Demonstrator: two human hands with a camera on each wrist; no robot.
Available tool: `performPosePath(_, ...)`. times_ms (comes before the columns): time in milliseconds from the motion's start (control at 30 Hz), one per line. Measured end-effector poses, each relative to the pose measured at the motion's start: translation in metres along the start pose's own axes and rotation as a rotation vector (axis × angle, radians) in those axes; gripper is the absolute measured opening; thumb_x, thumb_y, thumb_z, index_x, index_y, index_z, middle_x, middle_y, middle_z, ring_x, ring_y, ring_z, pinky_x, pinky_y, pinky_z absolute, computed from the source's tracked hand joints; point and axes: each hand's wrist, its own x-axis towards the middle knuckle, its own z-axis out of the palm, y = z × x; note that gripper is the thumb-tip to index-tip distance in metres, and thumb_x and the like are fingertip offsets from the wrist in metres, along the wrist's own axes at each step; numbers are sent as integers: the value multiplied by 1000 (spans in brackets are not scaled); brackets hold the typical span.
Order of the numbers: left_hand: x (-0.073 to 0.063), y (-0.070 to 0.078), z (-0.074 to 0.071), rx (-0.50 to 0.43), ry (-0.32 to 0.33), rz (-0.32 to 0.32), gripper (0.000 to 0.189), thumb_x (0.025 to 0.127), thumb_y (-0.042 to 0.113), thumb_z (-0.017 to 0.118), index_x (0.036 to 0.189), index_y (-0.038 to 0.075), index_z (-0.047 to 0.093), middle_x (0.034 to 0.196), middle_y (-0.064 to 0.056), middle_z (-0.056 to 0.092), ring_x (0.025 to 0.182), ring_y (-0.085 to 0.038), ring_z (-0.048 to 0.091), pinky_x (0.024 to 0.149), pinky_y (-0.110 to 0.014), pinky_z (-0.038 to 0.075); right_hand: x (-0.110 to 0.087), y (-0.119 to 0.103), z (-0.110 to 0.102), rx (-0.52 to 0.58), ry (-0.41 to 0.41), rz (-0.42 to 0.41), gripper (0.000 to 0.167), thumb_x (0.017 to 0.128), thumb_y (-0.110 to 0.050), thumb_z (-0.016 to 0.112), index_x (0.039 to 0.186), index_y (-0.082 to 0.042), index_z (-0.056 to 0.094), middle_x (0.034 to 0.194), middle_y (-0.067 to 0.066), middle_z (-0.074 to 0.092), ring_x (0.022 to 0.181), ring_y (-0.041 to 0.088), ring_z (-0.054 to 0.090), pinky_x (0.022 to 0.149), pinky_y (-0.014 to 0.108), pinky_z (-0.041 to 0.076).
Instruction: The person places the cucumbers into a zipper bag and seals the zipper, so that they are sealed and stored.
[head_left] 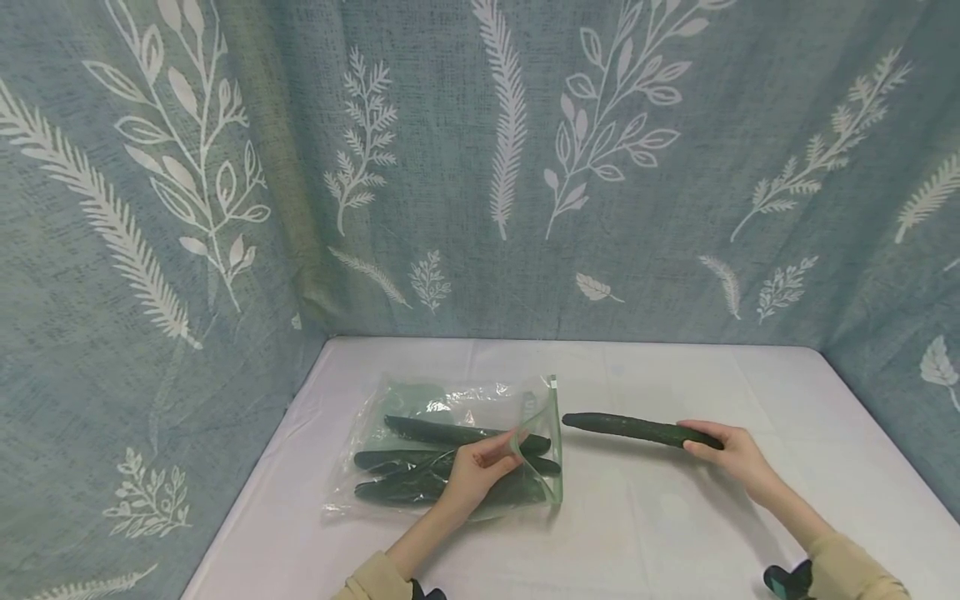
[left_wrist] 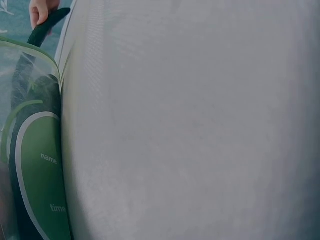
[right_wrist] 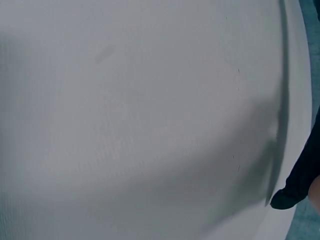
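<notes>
In the head view, a clear zip bag (head_left: 480,392) with a green-edged mouth lies flat, its opening facing right. Inside it are three dark green cucumbers (head_left: 427,430) side by side. My left hand (head_left: 468,477) lies over the bag and pinches the near layer of its mouth, which gapes. Out to the right, my right hand (head_left: 738,458) grips another cucumber (head_left: 622,427) by its right end, the far tip just short of the bag's mouth. The left wrist view shows the bag's green label (left_wrist: 42,175); the right wrist view catches one end of the held cucumber (right_wrist: 290,196).
A white cloth (head_left: 637,533) covers the table under the bag and hands. Blue-green curtains (head_left: 450,167) with white leaf prints hang behind the table and along both sides.
</notes>
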Motion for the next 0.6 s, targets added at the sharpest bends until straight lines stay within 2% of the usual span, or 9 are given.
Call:
performPosePath(67, 0, -1, 0, 1, -5, 12, 47, 85, 5, 67, 128, -7, 52, 126, -26, 56, 115, -41, 57, 92, -24, 53, -1, -2, 3, 15, -3, -9, 44, 88, -23, 68, 124, 1, 60, 127, 24, 59, 119, 40, 53, 85, 20, 46)
performPosePath(167, 0, 0, 0, 5, -1, 11, 47, 85, 5, 67, 128, -7, 52, 126, -26, 57, 116, -40, 57, 93, -24, 53, 0, -5, 9, 41, -10, 3, 45, 88, -23, 68, 124, 1, 59, 128, 25, 59, 120, 42, 53, 93, 37, 50)
performPosePath(267, 0, -1, 0, 0, -1, 15, 47, 85, 5, 67, 128, -7, 52, 126, -26, 57, 116, -39, 57, 93, -23, 53, 0, -9, 14, 55, -16, 3, 45, 88, -23, 68, 124, 2, 59, 128, 26, 57, 121, 46, 51, 97, 55, 47)
performPosePath(467, 0, -1, -1, -30, -8, 34, 48, 84, 5, 67, 127, -9, 52, 125, -27, 55, 113, -28, 62, 91, -21, 54, 0, -14, 21, 64, -19, -8, 45, 88, -23, 68, 124, 2, 59, 129, 26, 57, 121, 46, 51, 97, 56, 47)
performPosePath(600, 0, -1, 0, -38, -9, 27, 47, 85, 4, 67, 127, -9, 52, 125, -27, 56, 115, -30, 60, 92, -22, 53, 1, -15, 26, 80, -19, 3, 45, 88, -23, 68, 125, 1, 59, 130, 26, 57, 122, 45, 50, 100, 57, 45)
